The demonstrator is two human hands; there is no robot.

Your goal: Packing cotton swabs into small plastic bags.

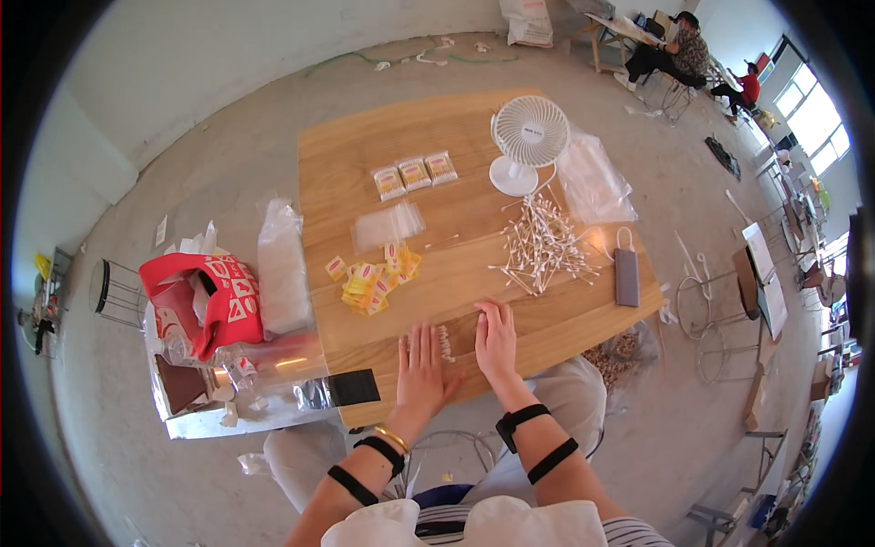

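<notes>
My left hand lies flat at the near edge of the wooden table, its fingers stretched out. Under and beside those fingers is a small row of cotton swabs, partly covered by the hand. To the right, apart from the row, my right hand rests on the wood with its fingers extended and slightly bent, and nothing shows in it. Beyond it spreads a loose heap of cotton swabs. Yellow printed cards lie scattered ahead of my left hand, with clear plastic sleeves behind them.
Three filled swab packs sit farther back on the table. A white fan, a grey power bank and clear plastic bags line the right side. At left stands a red bag. People sit at far-right tables.
</notes>
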